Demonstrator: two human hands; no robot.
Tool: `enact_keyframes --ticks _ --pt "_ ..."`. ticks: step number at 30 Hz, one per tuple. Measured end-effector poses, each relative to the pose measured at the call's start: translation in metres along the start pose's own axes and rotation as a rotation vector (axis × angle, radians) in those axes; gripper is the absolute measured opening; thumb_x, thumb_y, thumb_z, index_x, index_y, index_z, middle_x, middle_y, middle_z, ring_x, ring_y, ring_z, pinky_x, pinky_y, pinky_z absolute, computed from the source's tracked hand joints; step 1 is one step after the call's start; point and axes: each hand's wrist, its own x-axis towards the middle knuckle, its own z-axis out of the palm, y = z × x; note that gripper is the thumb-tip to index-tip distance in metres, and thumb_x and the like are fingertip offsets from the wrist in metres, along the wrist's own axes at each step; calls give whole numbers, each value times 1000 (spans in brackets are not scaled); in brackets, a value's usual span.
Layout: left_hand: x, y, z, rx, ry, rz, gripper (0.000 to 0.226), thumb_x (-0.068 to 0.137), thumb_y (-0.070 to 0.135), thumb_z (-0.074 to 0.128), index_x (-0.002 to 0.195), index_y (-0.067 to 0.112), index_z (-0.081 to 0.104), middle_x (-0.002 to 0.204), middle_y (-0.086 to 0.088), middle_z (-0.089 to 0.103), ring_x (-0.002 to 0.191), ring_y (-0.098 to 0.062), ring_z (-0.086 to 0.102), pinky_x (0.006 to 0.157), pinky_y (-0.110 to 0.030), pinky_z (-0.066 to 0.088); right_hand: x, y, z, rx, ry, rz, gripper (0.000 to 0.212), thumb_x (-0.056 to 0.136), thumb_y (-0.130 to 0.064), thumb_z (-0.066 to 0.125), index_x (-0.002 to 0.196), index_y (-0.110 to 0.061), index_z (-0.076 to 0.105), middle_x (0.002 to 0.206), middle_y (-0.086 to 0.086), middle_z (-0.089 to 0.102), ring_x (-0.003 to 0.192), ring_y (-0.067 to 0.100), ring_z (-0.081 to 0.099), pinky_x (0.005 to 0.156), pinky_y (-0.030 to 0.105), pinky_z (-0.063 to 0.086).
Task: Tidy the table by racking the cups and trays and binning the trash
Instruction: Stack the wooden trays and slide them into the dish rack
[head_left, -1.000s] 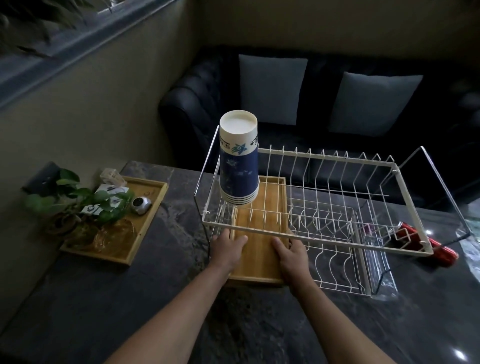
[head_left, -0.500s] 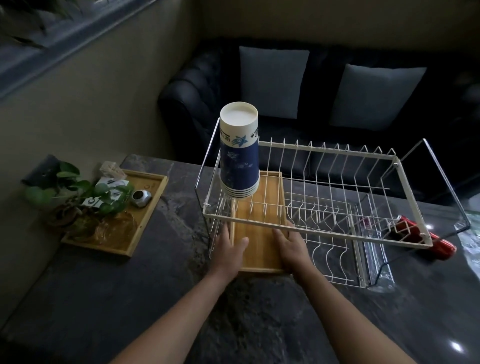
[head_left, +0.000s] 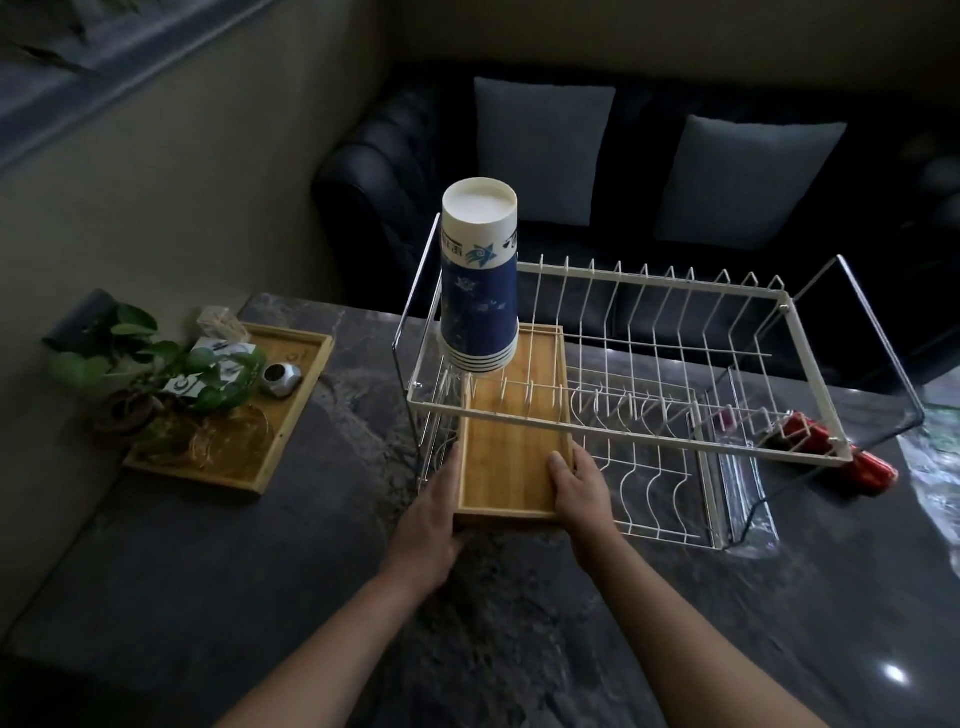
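Both hands hold the wooden tray (head_left: 511, 457) by its near end, the left hand (head_left: 434, 512) on the left edge and the right hand (head_left: 579, 486) on the right edge, fingers curled around the sides. The tray lies flat on the bottom shelf of the wire rack (head_left: 623, 441), at its left end, with its near end sticking out toward the person. A stack of paper cups (head_left: 480, 275) stands upside down on the top shelf, right above the tray's far end. If the tray gets pushed too hard or tips up, it could bump the wires, shake the rack and knock the tall stack over, because paper cups are very light. The tray could also catch on the little wire pegs and get stuck. The tray is smooth, pale wood, a long flat box shape with a low rim. The rack is thin white wire with shiny metal legs. The cups are blue and white paper. The table (head_left: 260, 597) looks like dark, shiny stone. A second wooden tray (head_left: 291, 415) sits well to the left with a leafy plant (head_left: 156, 364) and small things on it. Something red (head_left: 841, 452) lies behind the rack on the right; it might be trash, but it is too dark to tell.
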Motion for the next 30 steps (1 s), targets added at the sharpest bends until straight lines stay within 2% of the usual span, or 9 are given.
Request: enact_keyframes --ticks 3,8,12,14,18,22,26,30 --pt "2 -1 -1 5 5 4 118 80 5 67 147 51 -19 162 1 24 133 -26 47 99 -39 48 -3 -2 2 15 24 7 40 104 -25 50 142 -15 53 134 9 62 122 29 59 106 56 48" --pt "2 -5 1 11 19 -20 112 84 6 65 149 49 -15 159 0 31 125 -25 54 93 -37 49 -8 -5 6 50 26 21 36 104 -25 50 140 -19 56 115 -4 64 110 23 63 100 54 53" --pt "1 -6 0 16 20 -33 107 87 10 65 151 47 -13 159 0 32 125 -25 53 95 -39 49 -10 -4 2 27 -11 17 39 103 -27 52 142 -25 54 126 -1 65 108 18 63 99 50 54" --pt "0 -6 0 27 15 -38 110 86 14 69 151 46 -13 159 -1 31 128 -26 51 98 -43 50 -13 -2 -2 -45 -49 -20 43 102 -29 54 145 -29 50 126 -4 64 108 16 62 97 45 53" --pt "-3 -5 1 38 12 -38 112 82 25 74 151 47 -11 159 -2 29 131 -26 48 96 -47 51 -21 4 -10 -196 -113 -115 52 103 -28 52 152 -30 37 127 -10 55 115 17 58 100 46 52" --pt "-4 -3 2 94 27 16 106 84 18 73 153 41 -3 159 -4 30 130 -26 51 94 -42 53 -25 5 -4 -156 -87 -65 55 105 -26 48 156 -29 30 135 -5 50 122 23 54 105 51 50" --pt "-3 -3 2 114 19 20 102 85 13 71 154 36 0 158 -5 31 126 -27 54 91 -41 54 -30 8 2 -106 -44 -38 54 105 -20 47 156 -26 32 143 4 52 127 25 53 110 51 46" --pt "-4 -2 0 120 19 25 102 86 12 69 154 36 -3 159 -4 29 125 -26 54 91 -41 54 -31 9 1 -121 -51 -49 53 105 -20 48 155 -25 34 135 -1 53 124 25 55 109 52 46"
